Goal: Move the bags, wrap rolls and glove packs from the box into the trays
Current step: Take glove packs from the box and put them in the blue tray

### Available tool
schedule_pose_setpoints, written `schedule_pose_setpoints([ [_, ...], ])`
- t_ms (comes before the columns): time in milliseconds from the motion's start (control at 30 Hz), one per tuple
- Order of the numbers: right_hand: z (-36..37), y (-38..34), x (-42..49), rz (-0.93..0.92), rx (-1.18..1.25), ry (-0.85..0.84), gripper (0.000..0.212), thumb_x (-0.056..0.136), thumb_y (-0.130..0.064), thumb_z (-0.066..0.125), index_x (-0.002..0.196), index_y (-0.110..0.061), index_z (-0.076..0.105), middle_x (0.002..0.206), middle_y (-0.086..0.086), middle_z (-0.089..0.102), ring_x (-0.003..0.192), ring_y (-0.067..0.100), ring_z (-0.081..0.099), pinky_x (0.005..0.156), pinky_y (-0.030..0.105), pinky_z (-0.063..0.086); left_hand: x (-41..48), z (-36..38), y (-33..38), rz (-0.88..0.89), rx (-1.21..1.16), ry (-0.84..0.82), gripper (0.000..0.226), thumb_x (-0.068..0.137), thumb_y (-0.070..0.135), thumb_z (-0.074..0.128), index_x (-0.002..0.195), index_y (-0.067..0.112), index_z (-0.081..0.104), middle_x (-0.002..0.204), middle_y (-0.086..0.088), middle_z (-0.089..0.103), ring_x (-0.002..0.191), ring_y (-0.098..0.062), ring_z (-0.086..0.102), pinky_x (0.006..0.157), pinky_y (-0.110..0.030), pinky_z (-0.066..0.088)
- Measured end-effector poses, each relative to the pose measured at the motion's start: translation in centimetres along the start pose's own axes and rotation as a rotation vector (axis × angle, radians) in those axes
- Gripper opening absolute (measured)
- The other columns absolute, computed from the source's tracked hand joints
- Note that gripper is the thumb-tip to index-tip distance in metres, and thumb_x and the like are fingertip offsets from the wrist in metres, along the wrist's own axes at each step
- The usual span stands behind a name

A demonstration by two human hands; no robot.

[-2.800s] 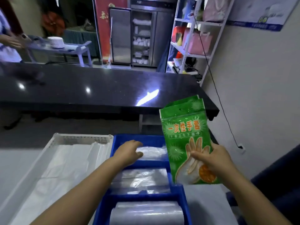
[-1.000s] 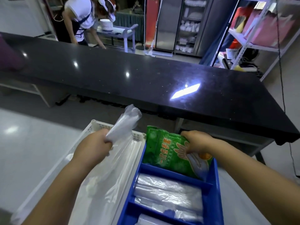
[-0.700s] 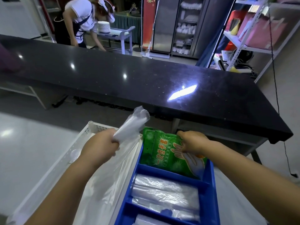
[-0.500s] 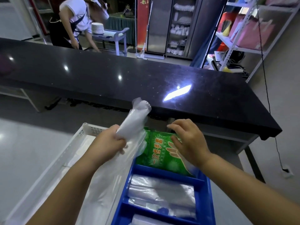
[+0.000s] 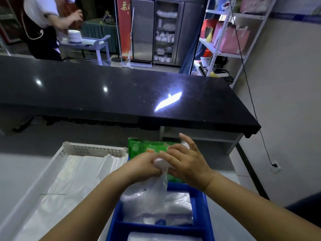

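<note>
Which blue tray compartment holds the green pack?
The farthest compartment of the blue plastic tray: the green glove pack stands there, behind both hands. The middle one holds clear plastic bags; the nearest holds a clear roll.

Two bare forearms are seen entering from the bottom edge, ending in the left hand [image 5: 145, 166] and the right hand [image 5: 188, 165]. No sleeve, glove, ring, watch or band is worn on either arm as far as the frame edge. Short, unpainted nails are noted on the right-hand fingers [image 5: 186, 139]; the left-hand nails are hidden from view.
</note>
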State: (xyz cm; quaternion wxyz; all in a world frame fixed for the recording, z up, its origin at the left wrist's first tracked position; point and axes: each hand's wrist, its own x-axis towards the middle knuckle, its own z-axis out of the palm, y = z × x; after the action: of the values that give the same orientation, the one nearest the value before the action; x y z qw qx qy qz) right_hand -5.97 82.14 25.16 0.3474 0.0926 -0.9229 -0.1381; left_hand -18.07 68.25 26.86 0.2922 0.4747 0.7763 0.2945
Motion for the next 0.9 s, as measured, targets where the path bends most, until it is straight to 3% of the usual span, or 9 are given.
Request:
schedule_pose_setpoints([
  [100, -0.6, 0.0, -0.7, 0.027, 0.032, -0.057, 0.013, 0.089, -0.025, 0.058, 0.086, -0.020, 0.069, 0.075, -0.002, 0.070, 0.069, 0.015, 0.063, 0.092, 0.037, 0.050, 0.3, 0.8, 0.0, 0.004, 0.050, -0.024, 0.023, 0.084, 0.034, 0.060, 0.102, 0.020, 0.063, 0.100, -0.004, 0.067, 0.091, -0.019, 0.061, 0.079, -0.031, 0.048],
  [233, -0.3, 0.4, -0.9, 0.252, 0.103, -0.188, 0.008, 0.073, -0.017, 0.073, 0.071, -0.017, 0.065, 0.064, 0.000, 0.066, 0.057, 0.015, 0.060, 0.057, 0.027, 0.050, 0.4, 1.7, -0.2, 0.047, 0.296, 0.000, 0.090, 0.062, 0.070, 0.056, 0.136, 0.025, 0.032, 0.138, 0.000, 0.045, 0.121, -0.018, 0.047, 0.100, -0.040, 0.042],
  [333, 0.4, 0.8, -0.5, 0.418, 0.138, -0.246, 0.010, 0.071, -0.013, 0.073, 0.067, -0.015, 0.065, 0.061, 0.000, 0.064, 0.051, 0.017, 0.057, 0.046, 0.027, 0.047, 1.5, 2.4, -0.1, 0.124, 0.681, 0.132, 0.111, 0.058, 0.070, 0.057, 0.145, 0.023, 0.006, 0.149, -0.002, 0.025, 0.132, -0.023, 0.033, 0.106, -0.041, 0.031],
  [467, 1.6, 1.2, 0.3, 0.511, 0.127, -0.249, 0.012, 0.072, -0.014, 0.074, 0.065, -0.013, 0.064, 0.059, 0.001, 0.062, 0.048, 0.017, 0.055, 0.041, 0.027, 0.044, 3.7, 2.2, -0.7, 0.142, 0.900, 0.323, 0.084, 0.072, 0.021, 0.069, 0.142, 0.014, 0.023, 0.134, -0.010, 0.044, 0.112, -0.026, 0.051, 0.090, -0.036, 0.041],
  [533, 2.4, 1.1, -0.1, 0.539, 0.119, -0.232, 0.015, 0.067, -0.013, 0.077, 0.061, -0.013, 0.064, 0.057, 0.003, 0.061, 0.047, 0.019, 0.054, 0.039, 0.027, 0.043, 3.8, 1.7, -1.5, 0.235, 0.926, 0.425, 0.056, 0.049, 0.009, 0.083, 0.101, 0.012, 0.062, 0.086, -0.005, 0.066, 0.070, -0.021, 0.064, 0.059, -0.027, 0.047],
  [633, 3.4, 0.3, -1.5, 0.504, 0.114, -0.256, 0.014, 0.061, -0.018, 0.080, 0.062, -0.016, 0.066, 0.060, 0.001, 0.064, 0.053, 0.019, 0.058, 0.043, 0.027, 0.046, 3.4, 1.9, -4.1, 0.344, 0.880, 0.401, 0.040, 0.032, 0.007, 0.084, 0.059, 0.018, 0.057, 0.050, 0.002, 0.058, 0.041, -0.019, 0.053, 0.039, -0.019, 0.031],
  [767, 4.5, -1.4, -3.5, 0.418, 0.165, -0.532, 0.016, 0.056, -0.013, 0.080, 0.064, -0.019, 0.067, 0.093, 0.004, 0.074, 0.072, 0.024, 0.065, 0.051, 0.023, 0.044, 3.0, 3.3, -7.0, 0.135, 0.648, 0.177, 0.016, 0.066, 0.007, 0.065, 0.074, 0.018, 0.056, 0.074, -0.006, 0.067, 0.067, -0.029, 0.062, 0.051, -0.028, 0.033],
  [833, 5.3, -1.8, -4.1, 0.534, 0.319, -0.665, 0.006, 0.072, -0.013, 0.066, 0.069, -0.018, 0.064, 0.135, 0.004, 0.055, 0.105, 0.031, 0.056, 0.063, 0.027, 0.037, 3.4, 3.2, -7.6, -0.006, 0.549, 0.009, 0.011, 0.078, 0.011, 0.054, 0.079, 0.022, 0.052, 0.089, -0.007, 0.065, 0.078, -0.028, 0.057, 0.058, -0.029, 0.033],
  [900, 6.0, -1.5, -4.7, 0.632, 0.452, -0.811, 0.010, 0.084, -0.017, 0.052, 0.077, -0.020, 0.058, 0.148, -0.001, 0.036, 0.120, 0.032, 0.040, 0.070, 0.026, 0.030, 4.0, 2.3, -7.8, -0.088, 0.449, -0.118, 0.011, 0.079, 0.011, 0.055, 0.080, 0.021, 0.052, 0.092, -0.007, 0.062, 0.082, -0.026, 0.055, 0.062, -0.028, 0.036],
])
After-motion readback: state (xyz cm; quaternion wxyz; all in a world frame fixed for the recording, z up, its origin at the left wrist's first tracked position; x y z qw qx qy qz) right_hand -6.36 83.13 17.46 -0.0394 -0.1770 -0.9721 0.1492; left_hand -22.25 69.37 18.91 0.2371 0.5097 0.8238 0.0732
